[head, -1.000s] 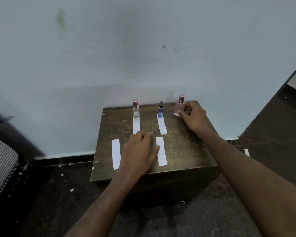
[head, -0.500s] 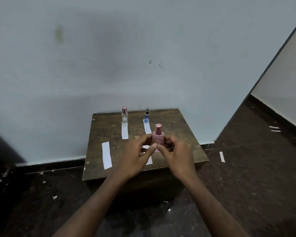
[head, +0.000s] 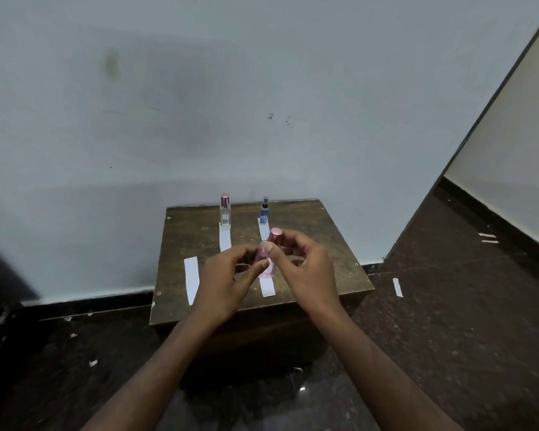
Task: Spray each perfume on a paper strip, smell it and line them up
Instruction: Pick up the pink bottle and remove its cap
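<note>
- Now we hold the pink bottle (head: 266, 259) over the table (head: 318, 244), above the near strip (head: 267, 286): our left hand (head: 227, 278) pinches its body, and our right hand (head: 305, 265) has its fingers curled round the cap (head: 275, 236), which looks to be coming off at a tilt.
- If the cap sticks and we tug, the bottle could slip from the left pinch and drop on the table.
- A freed cap could roll off the edge onto the floor (head: 448, 321).
- Spraying from here, mist may drift to the far strips under the clear bottle (head: 225, 211) and blue bottle (head: 264, 213), mixing the scents.
- A spare strip (head: 191, 284) lies left, untouched.
</note>
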The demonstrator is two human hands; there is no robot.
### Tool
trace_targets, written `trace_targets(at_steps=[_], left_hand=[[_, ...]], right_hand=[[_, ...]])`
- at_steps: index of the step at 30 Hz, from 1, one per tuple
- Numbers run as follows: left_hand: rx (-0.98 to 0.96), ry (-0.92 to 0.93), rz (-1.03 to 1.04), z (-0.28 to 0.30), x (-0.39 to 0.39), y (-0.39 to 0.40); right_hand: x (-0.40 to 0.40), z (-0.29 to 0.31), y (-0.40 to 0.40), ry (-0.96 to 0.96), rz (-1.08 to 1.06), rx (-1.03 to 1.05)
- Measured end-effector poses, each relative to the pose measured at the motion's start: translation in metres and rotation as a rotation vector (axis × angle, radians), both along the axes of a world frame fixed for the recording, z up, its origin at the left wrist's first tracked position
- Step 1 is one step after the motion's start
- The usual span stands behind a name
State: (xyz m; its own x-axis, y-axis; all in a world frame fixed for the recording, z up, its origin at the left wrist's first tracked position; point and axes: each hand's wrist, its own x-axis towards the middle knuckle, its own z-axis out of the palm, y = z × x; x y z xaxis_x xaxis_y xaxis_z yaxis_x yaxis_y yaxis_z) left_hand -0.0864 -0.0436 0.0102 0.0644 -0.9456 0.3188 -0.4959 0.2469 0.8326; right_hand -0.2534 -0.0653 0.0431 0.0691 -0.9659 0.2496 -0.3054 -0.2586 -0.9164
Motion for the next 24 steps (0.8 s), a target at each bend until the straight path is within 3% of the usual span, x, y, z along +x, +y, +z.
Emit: trace_targets(at_steps=[10, 15, 24], left_hand=[[0.028, -0.054, 0.001, -0.001, 0.002, 0.0], [0.057, -0.051, 0.026, -0.003, 0.001, -0.002], [0.084, -0.043, 0.081, -0.01, -0.002, -0.009]], right_hand=[[0.003, -0.003, -0.012, -0.041, -0.011, 0.04], [-0.014, 0.008, -0.02, -0.076, -0.045, -0.045], [-0.071, -0.02, -0.057, 0.431, -0.142, -0.023]])
